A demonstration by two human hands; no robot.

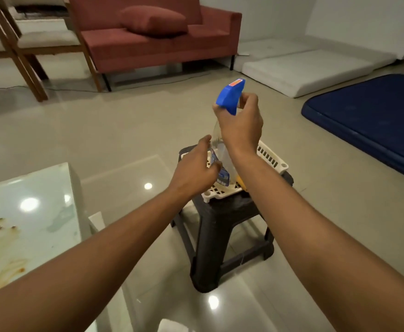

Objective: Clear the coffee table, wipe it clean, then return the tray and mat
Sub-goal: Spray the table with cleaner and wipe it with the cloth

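Note:
A clear spray bottle (220,149) with a blue trigger head (229,97) is held above a white slotted tray (271,159). My right hand (240,125) grips its neck just under the blue head. My left hand (196,168) wraps the lower body of the bottle near its label. The tray rests on a black plastic stool (220,224), and something yellow (240,182) lies in it, mostly hidden by my right forearm. The glass coffee table (33,207) is at the lower left, with brown smears on its top.
A red sofa (153,41) with a cushion stands at the back. Wooden chair frames (28,51) are at the back left. A white mattress (308,68) and a dark blue mattress (376,121) lie on the tiled floor at the right.

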